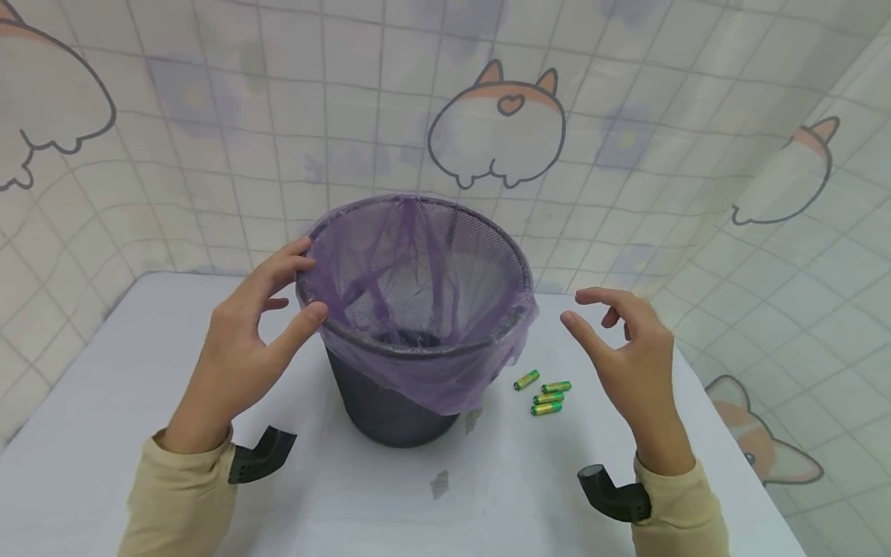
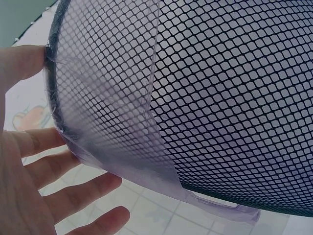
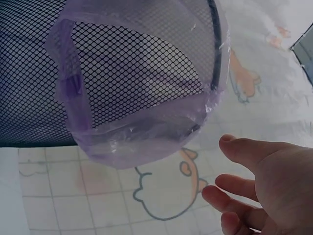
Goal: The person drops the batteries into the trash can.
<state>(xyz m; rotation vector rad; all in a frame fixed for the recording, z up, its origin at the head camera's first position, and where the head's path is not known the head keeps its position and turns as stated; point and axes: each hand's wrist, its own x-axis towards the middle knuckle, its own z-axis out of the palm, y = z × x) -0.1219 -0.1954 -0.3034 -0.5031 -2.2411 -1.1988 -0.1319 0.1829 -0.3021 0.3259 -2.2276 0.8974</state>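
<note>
A black mesh waste bin (image 1: 393, 422) stands upright on the white table. Its purple plastic bag (image 1: 445, 383) lines the inside and folds down over the rim. At the bin's left side, my left hand (image 1: 247, 340) touches the bag-covered rim with spread, relaxed fingers; the left wrist view shows its thumb (image 2: 29, 61) and fingertips against the edge. My right hand (image 1: 629, 352) hovers to the right of the bin, apart from it, fingers loosely bent and holding nothing. Several green and yellow batteries (image 1: 547, 398) lie on the table between bin and right hand.
Two small grey patches (image 1: 440, 484) mark the white tabletop (image 1: 362, 518) in front of the bin. Behind and to the right hangs a tile-patterned curtain (image 1: 376, 116) with corgi drawings. Each wrist wears a black camera mount (image 1: 263, 456).
</note>
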